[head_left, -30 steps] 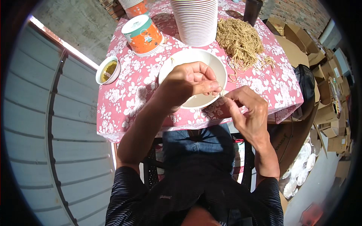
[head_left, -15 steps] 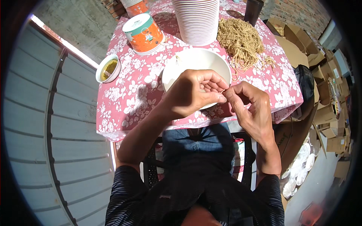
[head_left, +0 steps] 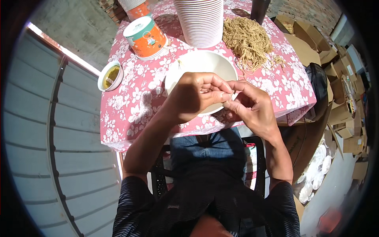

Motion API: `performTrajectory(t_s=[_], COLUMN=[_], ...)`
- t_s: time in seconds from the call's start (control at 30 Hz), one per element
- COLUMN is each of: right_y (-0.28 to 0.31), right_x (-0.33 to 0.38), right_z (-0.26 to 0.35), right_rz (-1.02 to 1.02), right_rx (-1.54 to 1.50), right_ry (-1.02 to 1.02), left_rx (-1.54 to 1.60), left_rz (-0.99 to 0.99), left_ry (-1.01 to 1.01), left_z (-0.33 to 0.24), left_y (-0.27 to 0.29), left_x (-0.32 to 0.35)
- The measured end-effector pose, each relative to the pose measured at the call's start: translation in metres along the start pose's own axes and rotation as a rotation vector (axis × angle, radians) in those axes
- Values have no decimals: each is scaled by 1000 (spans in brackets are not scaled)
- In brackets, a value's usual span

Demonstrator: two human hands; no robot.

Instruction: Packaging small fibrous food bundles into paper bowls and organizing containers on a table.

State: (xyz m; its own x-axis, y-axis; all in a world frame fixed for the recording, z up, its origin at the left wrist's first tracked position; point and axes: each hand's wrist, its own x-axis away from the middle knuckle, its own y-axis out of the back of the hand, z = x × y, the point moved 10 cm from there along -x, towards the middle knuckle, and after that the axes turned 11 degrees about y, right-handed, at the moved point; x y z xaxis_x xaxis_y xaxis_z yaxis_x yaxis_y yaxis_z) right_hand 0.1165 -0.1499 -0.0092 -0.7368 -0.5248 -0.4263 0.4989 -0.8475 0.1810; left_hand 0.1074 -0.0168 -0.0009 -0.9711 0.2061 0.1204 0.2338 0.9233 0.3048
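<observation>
Head view, pink floral tablecloth (head_left: 138, 98), white plate (head_left: 197, 65), both hands' fingers (head_left: 221, 94) pinched together, contents unclear, concrete floor.

1. This looks like a small outdoor or semi-outdoor workplace for handwork, lit by hard sunlight.
2. At upper centre a table under a pink floral cloth (head_left: 138, 98) carries a tall stack of white plates (head_left: 204, 19) and a heap of tan fibre strands (head_left: 248, 37).
3. Flattened cardboard boxes (head_left: 347, 114) pile up at the right edge.
4. A brick wall (head_left: 316, 10) shows upper right, and corrugated metal sheeting (head_left: 59, 158) fills the left.
</observation>
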Motion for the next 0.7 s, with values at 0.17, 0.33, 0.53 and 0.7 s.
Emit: performTrajectory(t_s=[0.17,0.33,0.53,0.7], right_y=[5,10,12,9], right_x=[-4,-9,-9,-4], right_z=[9,18,22,25], right_rz=[-9,22,8,-45], right_rx=[104,179,187,269], right_ry=[93,150,195,260], left_rx=[27,177,190,100], left_rz=[-14,-20,-64,-109], left_ry=[-17,-15,-12,-52], left_z=[0,5,3,-2], left_y=[2,3,7,6], left_x=[2,3,6,10])
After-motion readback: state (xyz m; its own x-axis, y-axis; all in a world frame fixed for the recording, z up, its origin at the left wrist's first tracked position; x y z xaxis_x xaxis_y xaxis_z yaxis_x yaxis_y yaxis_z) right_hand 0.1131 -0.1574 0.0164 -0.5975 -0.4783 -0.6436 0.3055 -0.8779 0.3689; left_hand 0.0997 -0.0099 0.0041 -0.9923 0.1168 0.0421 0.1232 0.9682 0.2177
